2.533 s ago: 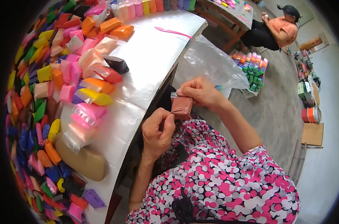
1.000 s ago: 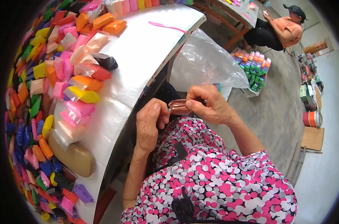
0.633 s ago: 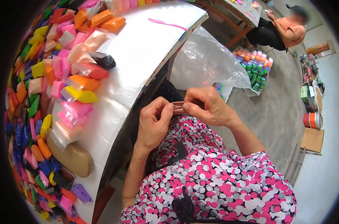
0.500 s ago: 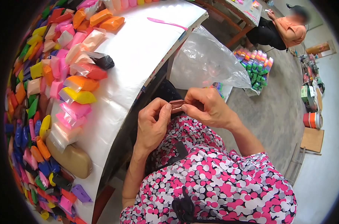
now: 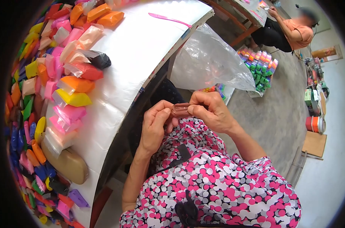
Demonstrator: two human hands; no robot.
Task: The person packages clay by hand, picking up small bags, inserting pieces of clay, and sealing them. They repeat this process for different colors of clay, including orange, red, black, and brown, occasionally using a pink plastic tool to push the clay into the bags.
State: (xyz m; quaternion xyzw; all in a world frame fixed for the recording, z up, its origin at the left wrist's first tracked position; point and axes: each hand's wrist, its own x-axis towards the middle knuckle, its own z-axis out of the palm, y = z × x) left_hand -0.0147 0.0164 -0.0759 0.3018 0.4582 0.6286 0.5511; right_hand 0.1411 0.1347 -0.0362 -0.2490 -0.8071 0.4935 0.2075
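A small brown packet [image 5: 181, 110] with a shiny clear wrapper is held between my two hands, above my patterned lap. My left hand [image 5: 156, 123] pinches its left end between thumb and fingers. The right end is pinched by my right hand [image 5: 210, 112]. On the white table [image 5: 130, 45] to the left, a row of coloured packets lies nearest to me, among them a yellow packet [image 5: 74, 97] and an orange packet [image 5: 79, 84].
Many coloured packets pile along the table's far left, beside a tan case [image 5: 68, 163]. A pink plastic knife [image 5: 169, 19] lies near the edge. Beyond are a clear plastic bag [image 5: 210, 60], a crate of packets [image 5: 261, 70] and a seated person [image 5: 290, 30].
The brown packet shows more of its length between my fingers, and my right hand has shifted slightly. The view has moved a little, so the table packets appear further left.
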